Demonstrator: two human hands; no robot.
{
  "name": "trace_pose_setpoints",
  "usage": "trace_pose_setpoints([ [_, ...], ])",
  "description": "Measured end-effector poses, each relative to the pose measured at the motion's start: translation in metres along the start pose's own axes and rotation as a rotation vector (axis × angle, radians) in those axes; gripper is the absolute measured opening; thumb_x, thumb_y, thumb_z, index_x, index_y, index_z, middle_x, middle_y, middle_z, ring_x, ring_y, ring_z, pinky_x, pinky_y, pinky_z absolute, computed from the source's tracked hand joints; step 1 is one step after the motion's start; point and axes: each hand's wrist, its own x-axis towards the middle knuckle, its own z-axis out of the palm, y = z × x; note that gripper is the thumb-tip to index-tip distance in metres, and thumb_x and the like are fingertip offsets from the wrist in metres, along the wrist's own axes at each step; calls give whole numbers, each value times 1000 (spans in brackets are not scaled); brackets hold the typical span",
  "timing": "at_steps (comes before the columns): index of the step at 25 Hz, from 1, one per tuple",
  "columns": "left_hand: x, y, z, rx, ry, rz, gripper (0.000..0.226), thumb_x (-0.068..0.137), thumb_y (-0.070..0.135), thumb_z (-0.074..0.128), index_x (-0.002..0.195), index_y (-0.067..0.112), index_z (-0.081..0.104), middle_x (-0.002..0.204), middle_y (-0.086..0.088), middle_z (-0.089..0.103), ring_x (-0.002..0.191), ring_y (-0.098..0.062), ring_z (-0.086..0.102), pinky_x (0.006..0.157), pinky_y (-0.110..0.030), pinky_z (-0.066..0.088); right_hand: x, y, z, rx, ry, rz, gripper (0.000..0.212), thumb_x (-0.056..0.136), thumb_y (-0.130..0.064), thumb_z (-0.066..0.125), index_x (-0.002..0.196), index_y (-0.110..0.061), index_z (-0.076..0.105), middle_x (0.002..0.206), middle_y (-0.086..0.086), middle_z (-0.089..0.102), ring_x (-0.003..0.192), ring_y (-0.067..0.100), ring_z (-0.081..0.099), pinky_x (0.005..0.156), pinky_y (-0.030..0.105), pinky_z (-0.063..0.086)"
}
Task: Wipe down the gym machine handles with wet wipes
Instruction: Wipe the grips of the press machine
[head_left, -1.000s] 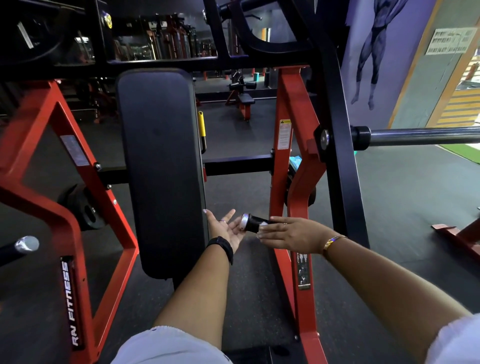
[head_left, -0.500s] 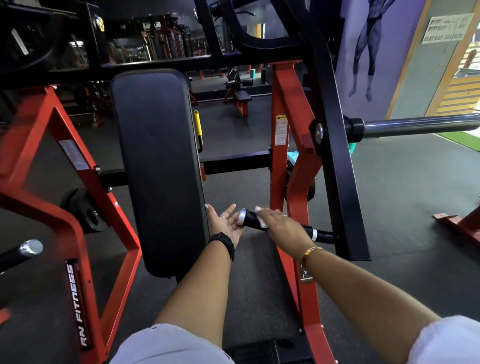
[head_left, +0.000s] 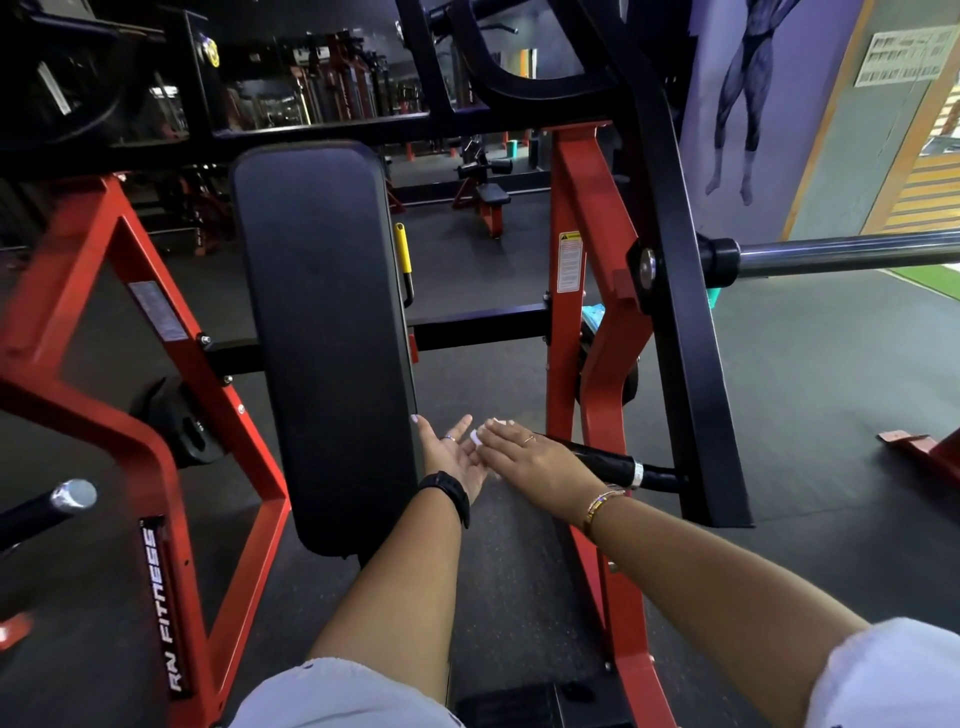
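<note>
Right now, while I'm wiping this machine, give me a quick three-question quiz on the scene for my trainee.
1. True or false: the left hand grips the black handle.
2. The white wipe is under: A) the right hand, B) the back pad, C) the steel bar.
3. Fill in: the frame of the machine is painted ___.

Key
1. False: it lies open, palm up, beside the handle's end.
2. A: the right hand holds the wipe on the handle.
3. Red.
</note>
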Motion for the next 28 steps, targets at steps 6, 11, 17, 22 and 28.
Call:
trace_pose_setpoints([
  [6,4,3,-3,-19,-9,-11,97,82,82,17,143,10,40,111,-19,64,97,-28,63,88,-42,51,54,8,-16,528,-335,692,26,95,-24,43,105,-7,59,107,15,63,101,33,58,77,32,43],
  [11,1,5,-6,-69,-18,-34,97,82,82,16,144,10,37,122,-22,60,107,-30,62,80,-40,52,50,18,-4,364,-334,509,26,93,-24,47,105,-7,62,106,13,65,101,31,60,80,34,47],
  [17,-4,6,-4,-37,-49,-50,101,81,83,9,148,11,32,137,-20,51,116,-28,58,81,-37,48,22,18,6,-37,-75,-233,29,82,-22,64,108,-10,67,114,8,67,116,26,59,102,39,45],
  [22,-1,3,-5,-15,-38,-13,96,83,81,14,142,10,39,116,-20,62,87,-25,66,90,-40,49,40,16,-4,515,-265,660,32,93,-23,42,118,-13,59,110,12,65,102,29,61,85,39,50],
  [28,-1,9,23,631,-114,64,68,99,57,16,138,10,47,142,-10,48,133,-25,43,112,-37,29,16,15,-11,586,-174,864,27,85,-14,45,104,-14,63,94,14,68,90,35,61,74,42,49],
])
